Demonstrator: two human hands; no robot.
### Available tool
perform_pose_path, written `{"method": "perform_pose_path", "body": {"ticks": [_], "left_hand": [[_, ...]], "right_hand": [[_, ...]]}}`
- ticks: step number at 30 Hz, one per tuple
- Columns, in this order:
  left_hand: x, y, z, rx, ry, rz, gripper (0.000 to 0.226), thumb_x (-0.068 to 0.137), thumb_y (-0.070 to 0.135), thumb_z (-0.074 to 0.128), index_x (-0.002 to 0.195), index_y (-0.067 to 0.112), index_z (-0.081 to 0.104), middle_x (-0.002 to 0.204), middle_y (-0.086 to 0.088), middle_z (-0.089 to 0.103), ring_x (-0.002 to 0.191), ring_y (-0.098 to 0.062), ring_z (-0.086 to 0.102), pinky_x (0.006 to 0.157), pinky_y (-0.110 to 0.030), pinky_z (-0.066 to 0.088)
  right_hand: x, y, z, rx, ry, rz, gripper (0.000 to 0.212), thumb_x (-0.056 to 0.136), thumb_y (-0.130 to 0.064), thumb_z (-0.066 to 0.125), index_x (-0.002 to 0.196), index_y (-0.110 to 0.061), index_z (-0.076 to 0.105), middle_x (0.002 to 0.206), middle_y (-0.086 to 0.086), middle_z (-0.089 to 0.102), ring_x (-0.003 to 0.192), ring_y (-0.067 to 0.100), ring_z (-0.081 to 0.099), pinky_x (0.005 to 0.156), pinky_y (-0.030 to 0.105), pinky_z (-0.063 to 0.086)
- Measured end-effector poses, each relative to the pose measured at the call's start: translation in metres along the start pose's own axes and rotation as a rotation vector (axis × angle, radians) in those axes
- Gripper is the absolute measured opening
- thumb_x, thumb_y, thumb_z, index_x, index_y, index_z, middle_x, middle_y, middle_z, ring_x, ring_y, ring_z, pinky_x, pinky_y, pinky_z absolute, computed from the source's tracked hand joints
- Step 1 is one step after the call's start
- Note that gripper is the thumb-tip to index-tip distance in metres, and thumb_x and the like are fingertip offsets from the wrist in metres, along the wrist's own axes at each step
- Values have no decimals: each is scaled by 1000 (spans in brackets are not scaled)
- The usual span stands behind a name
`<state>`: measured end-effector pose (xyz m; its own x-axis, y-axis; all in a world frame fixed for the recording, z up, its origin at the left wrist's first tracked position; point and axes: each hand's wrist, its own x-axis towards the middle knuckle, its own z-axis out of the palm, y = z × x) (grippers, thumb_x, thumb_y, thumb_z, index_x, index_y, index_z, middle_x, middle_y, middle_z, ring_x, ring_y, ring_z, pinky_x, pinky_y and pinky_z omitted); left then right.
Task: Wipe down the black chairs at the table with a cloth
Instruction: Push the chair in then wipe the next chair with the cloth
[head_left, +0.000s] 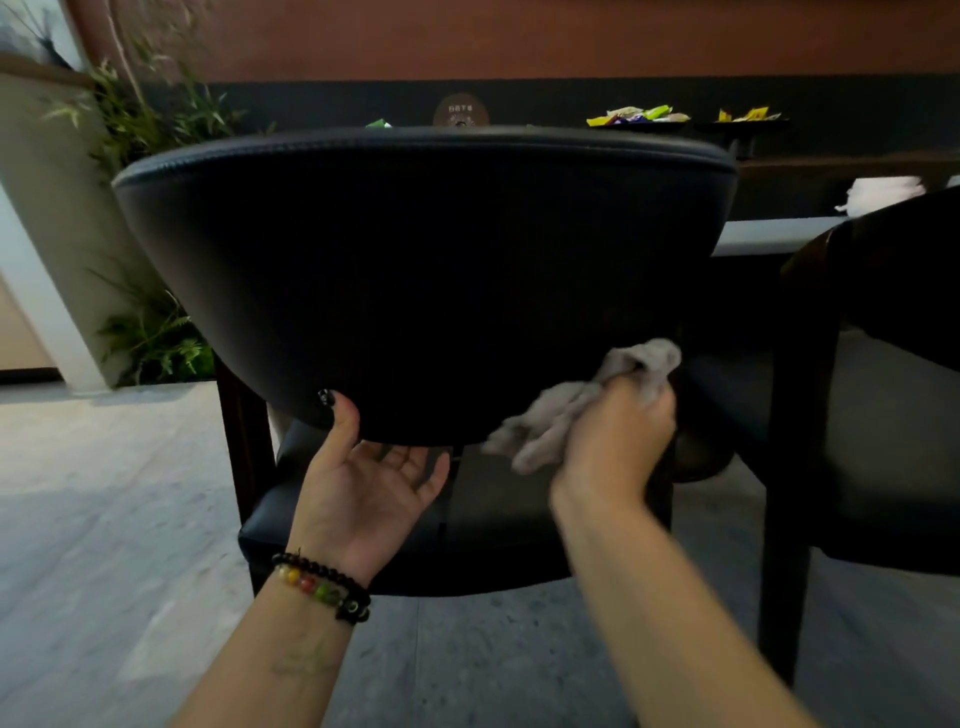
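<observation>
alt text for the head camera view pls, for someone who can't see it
A person's right hand grips a crumpled grey cloth against the lower back edge of a black chair, while the left hand holds that edge from below, thumb on the backrest. A beaded bracelet circles the left wrist; a second chair stands at right.

Grey speckled floor (119, 519) bearing two black chairs beside a table.

The near chair (415, 270) stands on the floor directly ahead of both hands; the second chair (883, 415) stands right of the right hand (613, 441); the pale table (769, 236) lies beyond.
</observation>
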<state>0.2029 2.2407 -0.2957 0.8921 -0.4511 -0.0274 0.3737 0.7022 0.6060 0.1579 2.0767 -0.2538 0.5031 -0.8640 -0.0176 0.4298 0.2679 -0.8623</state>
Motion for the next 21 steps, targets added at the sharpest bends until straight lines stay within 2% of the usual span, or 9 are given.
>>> {"method": "perform_pose_path", "body": {"ticks": [2, 4, 6, 8, 10, 12, 16, 19, 21], "left_hand": [[0, -1, 0, 19, -36, 14, 72, 83, 65, 55, 134, 14, 55, 134, -10, 58, 124, -30, 55, 106, -50, 39], [0, -1, 1, 45, -58, 30, 70, 88, 64, 47, 137, 15, 51, 143, -14, 48, 134, -34, 43, 113, -53, 28], [1, 0, 2, 34, -33, 36, 68, 89, 63, 46, 134, 13, 53, 147, -12, 42, 137, -32, 36, 116, -52, 23], [1, 0, 1, 45, -41, 25, 73, 88, 64, 44, 141, 14, 46, 148, -14, 43, 137, -33, 39, 115, -51, 25], [1, -2, -1, 65, -27, 48, 73, 87, 64, 44, 141, 15, 47, 141, -13, 52, 132, -34, 47, 111, -50, 32], [2, -2, -5, 90, 34, 94, 67, 85, 64, 47, 131, 16, 57, 129, -8, 62, 123, -27, 56, 104, -44, 40], [3, -4, -5, 80, 72, 84, 62, 80, 64, 56, 120, 17, 63, 118, -2, 68, 115, -20, 62, 100, -41, 41], [1, -6, -4, 61, 90, 79, 65, 78, 64, 60, 124, 18, 61, 120, -2, 68, 115, -20, 63, 97, -41, 43], [0, -7, -1, 59, 106, 74, 67, 79, 64, 60, 128, 19, 58, 122, -2, 67, 114, -21, 64, 97, -42, 42]], "right_hand": [[-38, 19, 5, 34, -48, -1, 45, 95, -22, 52, 139, -29, 45, 144, 5, 41, 117, 22, 58, 101, 46, 49], [-58, 29, 15, 84, -41, 39, 56, 98, -18, 50, 148, -36, 30, 148, -7, 27, 123, 16, 51, 106, 43, 44], [-62, 33, 23, 148, -30, 145, 54, 99, -16, 48, 147, -36, 31, 147, -5, 31, 117, 15, 55, 104, 42, 46], [-65, 36, 24, 223, -79, 285, 47, 97, -14, 47, 141, -32, 42, 140, 3, 47, 113, 21, 60, 100, 47, 49], [-70, 38, 11, 267, -134, 266, 42, 94, -7, 44, 129, -26, 56, 126, 6, 62, 109, 23, 65, 97, 48, 51], [-69, 27, -6, 244, -107, 88, 49, 91, -2, 42, 132, -25, 56, 128, 6, 63, 114, 20, 63, 100, 46, 50], [-25, -28, -16, 204, -20, -573, 58, 85, -1, 44, 143, -5, 42, 144, 17, 47, 133, 24, 47, 111, 44, 39], [0, -69, 1, 139, -97, -970, 54, 83, 6, 44, 136, -3, 43, 143, 29, 42, 136, 39, 40, 113, 53, 32], [-6, -74, 21, 11, -143, -1156, 51, 82, 12, 45, 131, 0, 47, 139, 31, 44, 135, 42, 40, 114, 53, 30]]}}
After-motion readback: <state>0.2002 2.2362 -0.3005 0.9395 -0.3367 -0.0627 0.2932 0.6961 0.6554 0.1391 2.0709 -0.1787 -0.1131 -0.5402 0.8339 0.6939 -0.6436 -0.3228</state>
